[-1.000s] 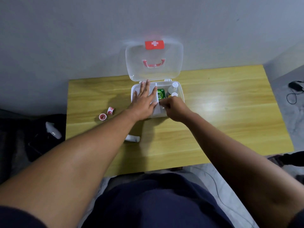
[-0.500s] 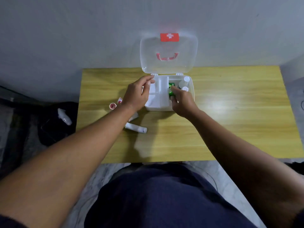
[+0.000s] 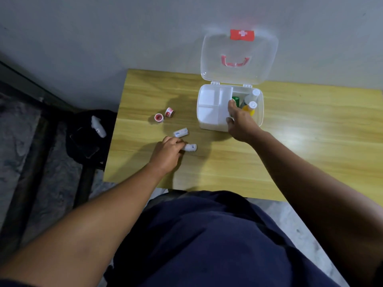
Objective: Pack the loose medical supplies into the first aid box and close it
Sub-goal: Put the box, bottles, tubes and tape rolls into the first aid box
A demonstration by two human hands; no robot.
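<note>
Your left hand (image 3: 169, 152) fingers are pinching the white cylindrical gauze roll (image 3: 190, 147); right hand (image 3: 241, 123) fingers are gripping the white plastic tray (image 3: 209, 112), risking tipping it.

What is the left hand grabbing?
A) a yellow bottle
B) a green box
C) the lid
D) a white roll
D: the left hand has its fingers curled round one end of a white roll lying on the table.
</note>
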